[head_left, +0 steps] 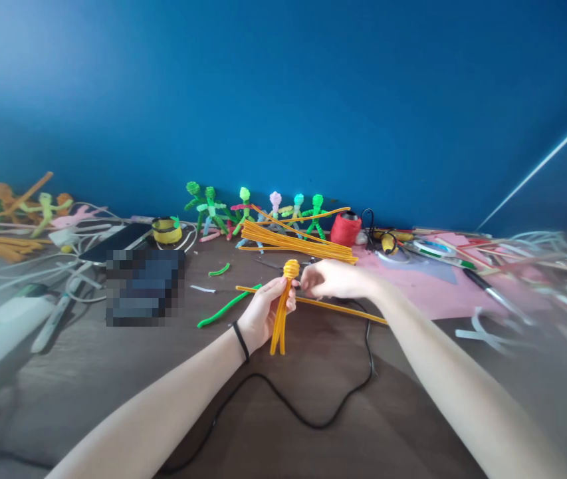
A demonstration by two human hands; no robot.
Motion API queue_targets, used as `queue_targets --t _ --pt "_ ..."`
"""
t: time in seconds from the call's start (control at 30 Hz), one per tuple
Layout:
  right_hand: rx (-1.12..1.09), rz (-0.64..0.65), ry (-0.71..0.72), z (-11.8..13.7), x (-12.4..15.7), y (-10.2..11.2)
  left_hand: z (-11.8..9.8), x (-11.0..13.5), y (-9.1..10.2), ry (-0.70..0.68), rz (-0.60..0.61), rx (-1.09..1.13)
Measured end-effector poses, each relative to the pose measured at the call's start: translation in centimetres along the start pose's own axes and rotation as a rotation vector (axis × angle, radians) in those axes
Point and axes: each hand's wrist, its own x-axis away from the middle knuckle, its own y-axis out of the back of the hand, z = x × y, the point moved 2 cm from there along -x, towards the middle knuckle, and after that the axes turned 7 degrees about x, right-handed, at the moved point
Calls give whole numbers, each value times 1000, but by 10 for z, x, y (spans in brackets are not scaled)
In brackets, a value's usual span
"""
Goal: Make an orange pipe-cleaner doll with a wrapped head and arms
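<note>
fingers (288,293) of left hand (262,313) pinch orange pipe-cleaner figure (286,303) upright.

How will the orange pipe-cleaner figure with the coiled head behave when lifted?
Probably light: the left hand holds the orange pipe-cleaner figure upright by its body. Likely bendable, as its head is coiled. Fuzzy, so unlikely to slip.

Orange-yellow pipe-cleaner figure (283,303), orange pipe-cleaner bundle (298,243), green, pink and teal figures (258,211), red thread spool (345,230), pink sheet (427,283), blue wall (313,100).
</note>
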Motion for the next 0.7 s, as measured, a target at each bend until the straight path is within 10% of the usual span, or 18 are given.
queue_targets --t 0.23,0.7 --pt "64 -217 125 5 -24 -45 0 -1 1 -3 26 31" --pt "-45 -416 16 -7 -5 -35 3 -7 4 -58 -36 33"
